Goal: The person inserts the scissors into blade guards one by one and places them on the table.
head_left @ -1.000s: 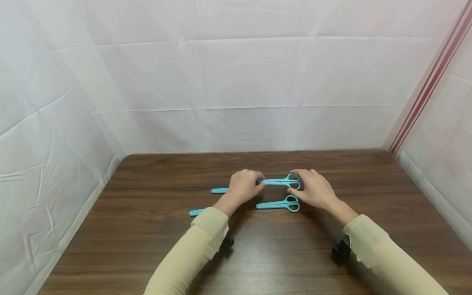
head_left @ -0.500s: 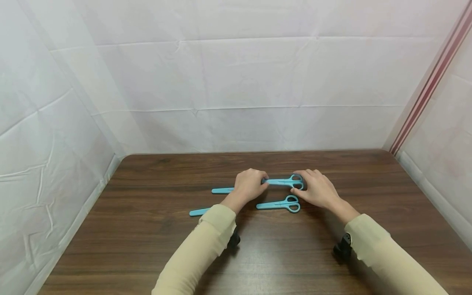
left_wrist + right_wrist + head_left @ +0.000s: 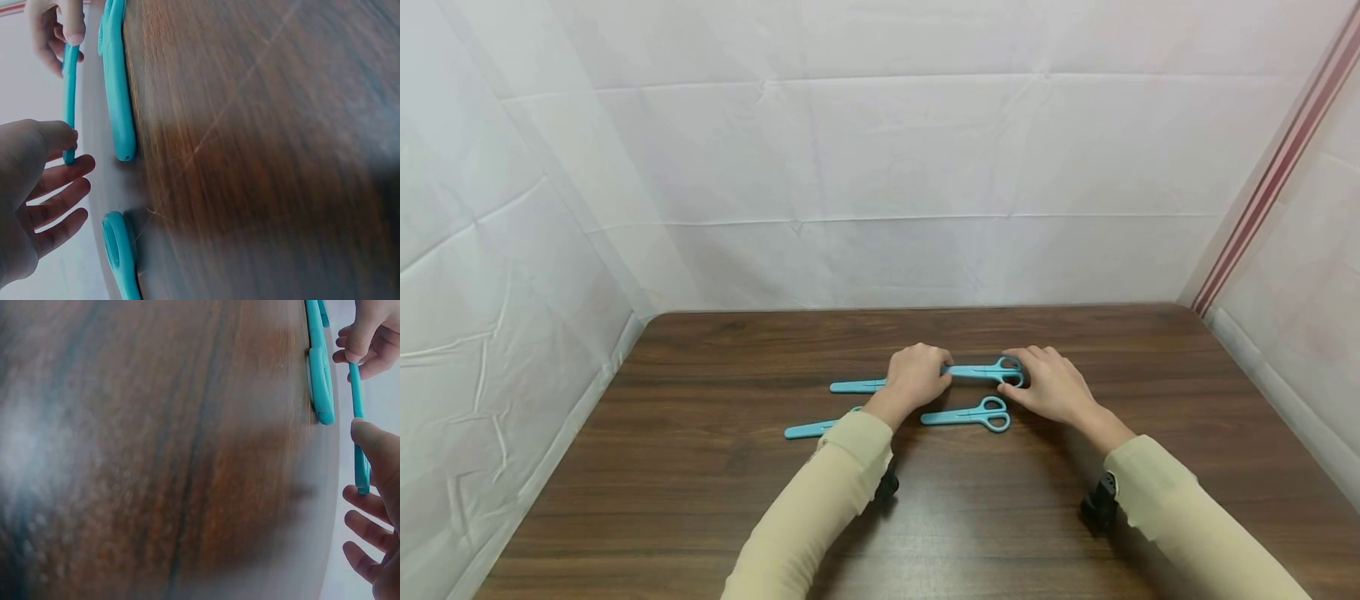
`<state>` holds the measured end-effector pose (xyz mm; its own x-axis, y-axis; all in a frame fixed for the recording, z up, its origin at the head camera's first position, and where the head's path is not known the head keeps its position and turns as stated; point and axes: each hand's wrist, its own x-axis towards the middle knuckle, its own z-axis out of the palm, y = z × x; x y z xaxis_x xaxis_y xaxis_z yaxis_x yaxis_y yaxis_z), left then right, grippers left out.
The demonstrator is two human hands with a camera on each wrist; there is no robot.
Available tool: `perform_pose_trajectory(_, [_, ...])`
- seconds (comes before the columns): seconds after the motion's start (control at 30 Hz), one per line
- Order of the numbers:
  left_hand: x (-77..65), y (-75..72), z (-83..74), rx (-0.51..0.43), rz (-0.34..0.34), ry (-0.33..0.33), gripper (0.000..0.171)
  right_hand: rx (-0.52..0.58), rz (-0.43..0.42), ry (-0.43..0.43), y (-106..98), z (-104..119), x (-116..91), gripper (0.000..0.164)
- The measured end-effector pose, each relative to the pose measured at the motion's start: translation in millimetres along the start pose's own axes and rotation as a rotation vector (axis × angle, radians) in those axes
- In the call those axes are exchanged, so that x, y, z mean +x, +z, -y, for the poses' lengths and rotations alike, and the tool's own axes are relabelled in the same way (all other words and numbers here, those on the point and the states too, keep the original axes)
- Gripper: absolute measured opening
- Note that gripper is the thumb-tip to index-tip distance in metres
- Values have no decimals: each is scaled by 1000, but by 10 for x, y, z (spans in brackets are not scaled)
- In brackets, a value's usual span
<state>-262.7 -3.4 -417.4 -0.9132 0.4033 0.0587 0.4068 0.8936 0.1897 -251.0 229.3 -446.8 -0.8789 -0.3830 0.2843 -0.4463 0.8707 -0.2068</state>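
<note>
A pair of light-blue scissors (image 3: 976, 372) in a blade cover is held between both hands, lying level from left to right. My left hand (image 3: 916, 373) pinches its covered tip between thumb and forefinger; the other fingers (image 3: 59, 206) are spread loosely. At the handle loops, my right hand (image 3: 1051, 387) grips with thumb and forefinger. Both wrist views show the held scissors (image 3: 69, 94) above the table. Just in front lies a second pair of blue scissors (image 3: 958, 416), its handles to the right.
Two more blue things lie to the left on the brown wooden table (image 3: 700, 500): a back one (image 3: 856, 387), partly behind my left hand, and a front pair of scissors (image 3: 808, 430), partly behind the sleeve. White sheeting (image 3: 880, 167) surrounds the table's back and sides.
Both hands and the held scissors have shifted a little to the right, the left hand most. More of the two left-hand blue things shows. The scissors in front stay put.
</note>
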Motion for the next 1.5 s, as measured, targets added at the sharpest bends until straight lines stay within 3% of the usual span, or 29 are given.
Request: perform_pose_trajectory(1.5, [126, 161, -93, 98, 47, -53, 14, -83, 73, 11, 58, -76, -68, 52])
